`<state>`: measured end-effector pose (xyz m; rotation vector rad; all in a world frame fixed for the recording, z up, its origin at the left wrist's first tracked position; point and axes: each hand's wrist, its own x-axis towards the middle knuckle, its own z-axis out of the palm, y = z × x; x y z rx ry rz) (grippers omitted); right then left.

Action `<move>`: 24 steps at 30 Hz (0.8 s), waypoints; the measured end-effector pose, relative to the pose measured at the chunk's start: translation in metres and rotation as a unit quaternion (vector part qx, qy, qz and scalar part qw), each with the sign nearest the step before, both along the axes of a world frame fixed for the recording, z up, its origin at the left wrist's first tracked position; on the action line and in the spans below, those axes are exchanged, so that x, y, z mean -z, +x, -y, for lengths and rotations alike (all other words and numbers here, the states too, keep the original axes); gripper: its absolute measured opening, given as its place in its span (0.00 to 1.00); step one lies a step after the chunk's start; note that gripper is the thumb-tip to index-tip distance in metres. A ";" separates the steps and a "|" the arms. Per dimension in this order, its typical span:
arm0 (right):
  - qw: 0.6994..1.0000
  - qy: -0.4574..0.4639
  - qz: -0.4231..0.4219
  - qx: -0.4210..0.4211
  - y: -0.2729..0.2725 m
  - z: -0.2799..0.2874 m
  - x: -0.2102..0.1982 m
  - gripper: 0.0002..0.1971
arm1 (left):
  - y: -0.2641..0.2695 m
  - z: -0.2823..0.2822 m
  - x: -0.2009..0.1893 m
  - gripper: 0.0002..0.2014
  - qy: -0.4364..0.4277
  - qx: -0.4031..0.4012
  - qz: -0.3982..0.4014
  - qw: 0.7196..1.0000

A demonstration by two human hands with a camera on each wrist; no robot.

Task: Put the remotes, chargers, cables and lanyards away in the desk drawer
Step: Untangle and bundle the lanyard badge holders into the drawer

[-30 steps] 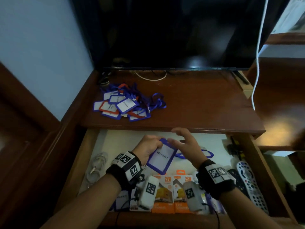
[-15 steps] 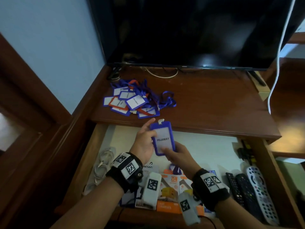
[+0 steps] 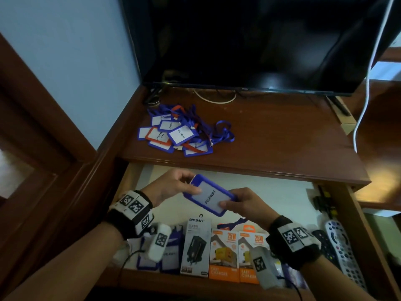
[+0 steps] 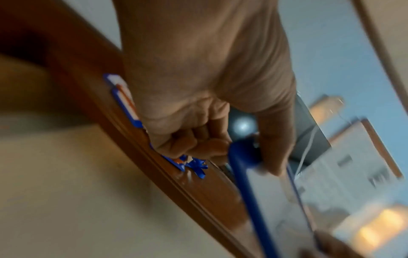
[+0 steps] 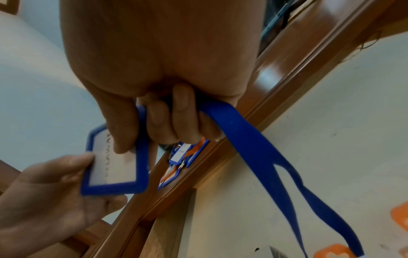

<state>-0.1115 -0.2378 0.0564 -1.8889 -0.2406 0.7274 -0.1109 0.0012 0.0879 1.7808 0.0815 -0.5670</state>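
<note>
Badge: blue-framed badge holder [image 3: 210,197] marked PELAWAT, held between my two hands above the open desk drawer [image 3: 282,192], tilted, not touching the drawer floor.
L hand: my left hand [image 3: 171,186] pinches the badge's upper-left end, thumb on the face, fingers curled behind.
R hand: my right hand [image 3: 245,204] clamps the lower-right end, thumb on the card; in the right wrist view the fingers [image 5: 174,120] curl round the frame and the blue strap [image 5: 253,157], which hangs down in a loop toward the drawer.
Below: charger boxes [image 3: 225,255] stand in a row at the drawer's front edge, w/ more blue badges [image 3: 152,259] left of them.
R side: remotes [image 3: 338,246] lie along the drawer's right wall, near my right wrist.
Desk: lanyard pile [image 3: 180,133] at the desktop's [image 3: 282,140] front-left, well apart from my hands; TV [image 3: 249,44] stands behind it, white cable [image 3: 366,83] hangs at right.
Edges: desktop lip overhangs the drawer's back, just beyond the badge.
Room: bare pale drawer floor between my hands and the remotes.
</note>
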 end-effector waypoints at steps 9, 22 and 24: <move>0.997 0.048 -0.004 0.053 -0.009 -0.007 0.006 0.08 | -0.008 -0.005 0.016 0.15 0.165 0.057 0.099 0.980; 0.995 0.079 -0.040 0.056 -0.016 0.001 0.002 0.10 | -0.011 0.001 0.025 0.17 0.196 0.115 0.048 0.973; 0.995 0.083 -0.031 0.052 -0.016 0.001 0.002 0.07 | -0.010 -0.001 0.026 0.14 0.185 0.077 0.056 0.978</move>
